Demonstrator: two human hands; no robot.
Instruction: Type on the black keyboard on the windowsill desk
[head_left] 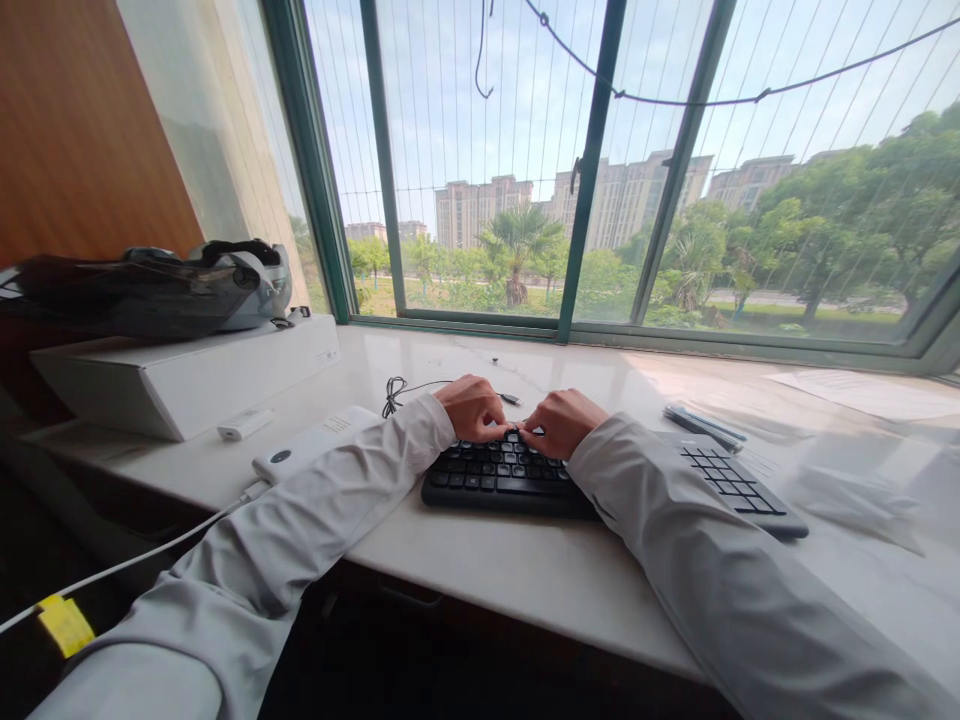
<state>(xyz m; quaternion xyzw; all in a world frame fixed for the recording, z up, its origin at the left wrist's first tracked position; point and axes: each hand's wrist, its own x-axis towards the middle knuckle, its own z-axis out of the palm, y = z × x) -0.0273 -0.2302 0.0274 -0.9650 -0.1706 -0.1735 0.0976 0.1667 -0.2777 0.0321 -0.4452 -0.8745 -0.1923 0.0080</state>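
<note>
A black keyboard (517, 486) lies on the pale stone sill in front of me. Its right-hand key block (726, 478) looks pale grey with dark lines between the keys, and my right sleeve covers the part in between. My left hand (474, 408) is over the top rows, fingers curled and thumb pointing inward. Close beside it, my right hand (564, 420) is curled too, its fingertips near the left thumb at the keyboard's back edge. Both hands look pinched; whatever small thing is at their fingertips cannot be made out.
A thin black cable (397, 392) with a plug lies behind the keyboard. To the left are a white power strip (315, 436), a small white box (245, 424) and a large white box (187, 380). Pens (703, 427) and a clear plastic bag (855, 495) lie right.
</note>
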